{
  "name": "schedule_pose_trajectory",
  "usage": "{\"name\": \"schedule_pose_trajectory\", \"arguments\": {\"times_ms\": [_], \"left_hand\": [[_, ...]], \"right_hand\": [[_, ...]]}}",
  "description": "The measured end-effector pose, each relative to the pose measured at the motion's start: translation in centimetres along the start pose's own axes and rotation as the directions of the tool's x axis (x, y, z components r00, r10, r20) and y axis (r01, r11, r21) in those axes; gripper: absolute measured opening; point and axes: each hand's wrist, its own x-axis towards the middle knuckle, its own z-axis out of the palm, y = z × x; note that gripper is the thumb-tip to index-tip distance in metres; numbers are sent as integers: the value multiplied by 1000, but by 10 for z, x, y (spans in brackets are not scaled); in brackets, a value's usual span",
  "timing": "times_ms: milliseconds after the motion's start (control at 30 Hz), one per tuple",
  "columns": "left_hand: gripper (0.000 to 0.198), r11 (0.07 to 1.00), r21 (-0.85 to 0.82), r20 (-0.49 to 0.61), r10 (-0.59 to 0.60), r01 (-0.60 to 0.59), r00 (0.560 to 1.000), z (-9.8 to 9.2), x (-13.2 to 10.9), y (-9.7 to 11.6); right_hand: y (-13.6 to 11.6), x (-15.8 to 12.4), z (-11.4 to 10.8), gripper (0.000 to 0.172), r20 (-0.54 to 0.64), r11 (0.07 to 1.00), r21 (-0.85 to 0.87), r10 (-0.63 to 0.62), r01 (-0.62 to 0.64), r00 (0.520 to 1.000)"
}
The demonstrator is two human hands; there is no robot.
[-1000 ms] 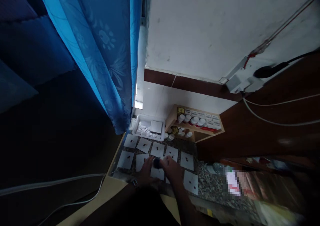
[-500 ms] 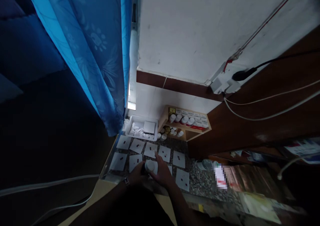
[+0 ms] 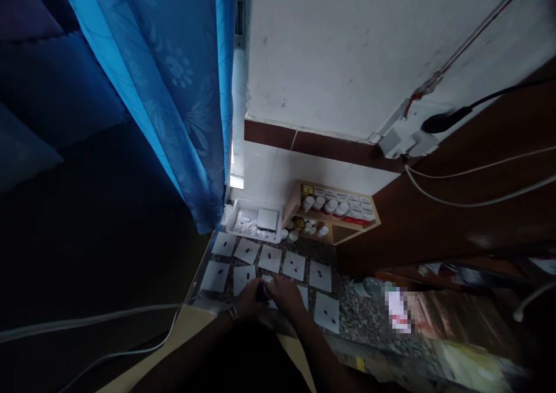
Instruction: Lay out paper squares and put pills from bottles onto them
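Low in the middle of the view, my left hand (image 3: pixel 248 299) is closed round a small bottle (image 3: pixel 262 291), whose dark side shows between my hands. My right hand (image 3: pixel 284 294) bends over its top, fingers closed at the white cap, which is mostly covered. Both hands are over the near row of white paper squares. Several such squares lie in two rows on the speckled counter, among them a paper square (image 3: pixel 269 258) behind my hands and another (image 3: pixel 326 312) to the right. Small dark and orange pills rest on them. The squares under my hands are partly hidden.
A white plastic tray (image 3: pixel 237 229) with folded paper pieces stands at the back. Beside it, a wooden shelf (image 3: pixel 334 236) holds white bottles and boxes. A blue curtain (image 3: pixel 174 91) hangs left. A clear bottle (image 3: pixel 372 287) and brown folders (image 3: pixel 460 317) lie right.
My right hand's fingers, extended before, have folded down over the bottle's white top. My left hand keeps its hold. The whole view has shifted slightly.
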Motion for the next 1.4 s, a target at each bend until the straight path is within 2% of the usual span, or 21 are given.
{"name": "schedule_pose_trajectory", "arguments": {"times_ms": [67,133,267,367,400,467,500,600,700,800,867,967,1067,1200,1300,1400], "left_hand": [[47,998,65,-67,10,-5,998,-1,0,1],[48,993,117,-99,14,-3,995,-3,-1,2],[52,987,161,-100,-10,26,995,-6,-4,2],[52,986,166,-90,-5,20,996,-7,-7,3],[51,987,159,-83,-6,19,997,-7,-8,3],[50,988,151,-80,-13,25,997,-8,-8,5],[49,988,152,-84,-18,30,996,-8,-8,6],[49,986,160,-110,-22,40,994,-7,-7,7],[49,991,136,-135,-1,20,991,-7,-5,4],[46,990,141,-161,13,10,987,-7,-3,-1],[46,986,164,-167,5,23,986,-7,-2,-3],[48,985,173,-170,4,26,985,-7,-2,-3],[45,988,156,-165,6,20,986,-7,-2,-1],[47,988,152,-172,11,15,985,-9,0,2],[50,988,157,-176,36,-8,984,-8,3,4],[50,989,146,-206,45,-15,978,-4,5,5]], "right_hand": [[3,0,2,62,-63,989,95,-105,110,993],[5,0,2,69,-113,982,152,-99,116,989],[5,0,3,49,-48,994,83,71,-67,996],[6,0,4,38,-1,995,103,-12,12,1000],[6,1,5,38,-1,988,143,-51,50,999],[8,2,6,49,-16,977,204,-62,64,998],[9,3,7,52,-25,977,209,-33,37,999],[10,6,10,46,-12,985,168,42,-39,999],[9,7,12,38,-8,973,224,-54,55,998],[9,6,13,50,-61,940,320,-103,117,993],[8,6,12,50,-61,957,283,-46,61,997],[6,5,9,41,-17,989,146,8,-6,1000],[6,5,6,35,-14,985,131,-114,115,993],[10,2,4,47,-49,948,128,-286,290,957],[14,-1,7,50,-87,933,117,-331,340,939],[21,-2,11,53,-118,906,183,-366,382,923]]}}
